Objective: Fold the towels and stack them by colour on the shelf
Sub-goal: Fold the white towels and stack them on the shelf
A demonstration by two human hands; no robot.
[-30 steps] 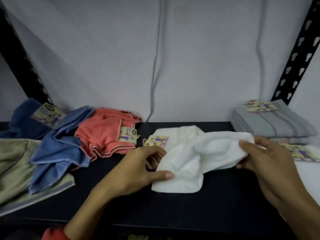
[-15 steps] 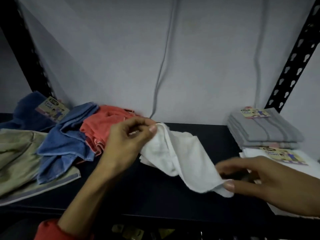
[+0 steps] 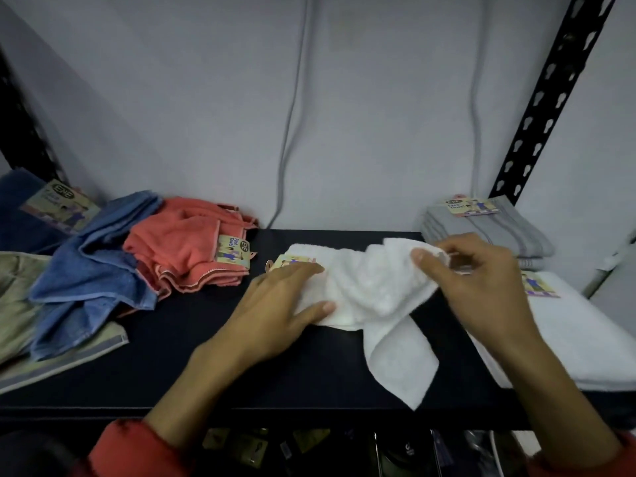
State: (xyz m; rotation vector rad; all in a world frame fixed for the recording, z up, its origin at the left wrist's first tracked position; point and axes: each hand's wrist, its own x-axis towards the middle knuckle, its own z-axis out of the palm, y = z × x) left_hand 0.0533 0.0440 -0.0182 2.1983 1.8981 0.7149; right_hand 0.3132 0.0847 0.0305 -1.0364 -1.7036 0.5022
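Since half a second ago, left hand (image 3: 275,304) is lying flat, fingers straight, pressing white towel (image 3: 375,297) onto shelf (image 3: 241,380). Right hand (image 3: 475,280) is pinching the towel's upper corner. Coral towel (image 3: 186,249) is sitting left of white towel; grey stack (image 3: 495,228) right.

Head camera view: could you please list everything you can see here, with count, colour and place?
white towel: one, white, mid-shelf, held, unfolded
folded white towel: one, white, right front
grey towels: a folded stack, grey, right rear
coral towels: a loose heap, coral, left rear
blue towels: at least two, blue, far left
beige towel: one, beige, left edge
shelf: one, black
cables: two, grey, on wall
left hand: on white towel
right hand: pinching white towel
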